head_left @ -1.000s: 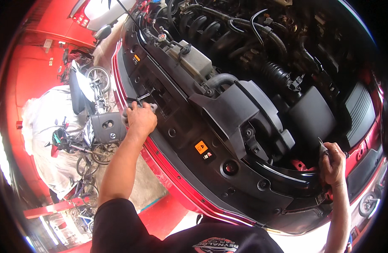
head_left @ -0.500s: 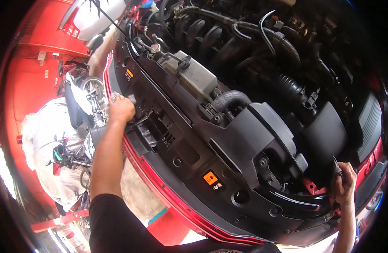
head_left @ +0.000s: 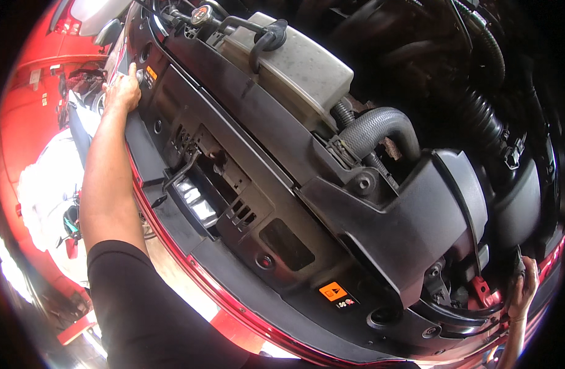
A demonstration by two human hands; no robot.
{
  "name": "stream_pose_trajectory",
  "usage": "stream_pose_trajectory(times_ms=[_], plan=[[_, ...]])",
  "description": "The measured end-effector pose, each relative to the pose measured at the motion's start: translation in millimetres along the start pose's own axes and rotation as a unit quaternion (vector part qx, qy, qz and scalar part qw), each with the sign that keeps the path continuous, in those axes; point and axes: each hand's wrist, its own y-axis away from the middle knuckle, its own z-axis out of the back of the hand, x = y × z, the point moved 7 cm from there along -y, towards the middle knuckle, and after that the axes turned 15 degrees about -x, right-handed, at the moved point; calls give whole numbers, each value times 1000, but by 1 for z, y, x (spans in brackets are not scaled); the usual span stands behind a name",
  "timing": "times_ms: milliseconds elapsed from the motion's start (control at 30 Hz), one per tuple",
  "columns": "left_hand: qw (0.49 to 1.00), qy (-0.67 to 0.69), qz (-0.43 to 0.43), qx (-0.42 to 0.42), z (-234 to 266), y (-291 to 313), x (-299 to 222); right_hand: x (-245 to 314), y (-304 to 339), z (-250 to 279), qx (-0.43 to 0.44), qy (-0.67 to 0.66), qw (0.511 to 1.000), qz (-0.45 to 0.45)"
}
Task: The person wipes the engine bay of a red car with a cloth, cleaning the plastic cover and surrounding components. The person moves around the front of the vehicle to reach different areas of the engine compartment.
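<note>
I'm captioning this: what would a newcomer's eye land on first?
Probably the pale, boxy plastic reservoir at upper centre, with a thick, curved grey hose to its lower right. Next, the orange rectangular label at lower centre on the black plastic panel. The person's left hand, near that panel's upper-left end, also stands out.

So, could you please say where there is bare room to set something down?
Bare: the dark front strip between the red edge and orange label, and the ledge between the left forearm and latch opening. Crowded: around the hose and reservoir.
</note>
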Motion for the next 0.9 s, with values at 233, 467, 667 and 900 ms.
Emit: stream_pose_trajectory(times_ms=[233, 467, 667, 900], plan=[[997, -18, 36, 64, 55, 58, -32, 22, -6, -2, -53, -20, 998, 10], [981, 84, -5, 176, 158, 150, -103, 51, -1, 12, -108, -61, 991, 48], [849, 502, 96, 132, 163, 169, -24, 67, -20, 14, -79, -41, 994, 71], [773, 617, 120, -91, 349, 231, -79, 48, -2, 19, -77, -55, 995, 10]])
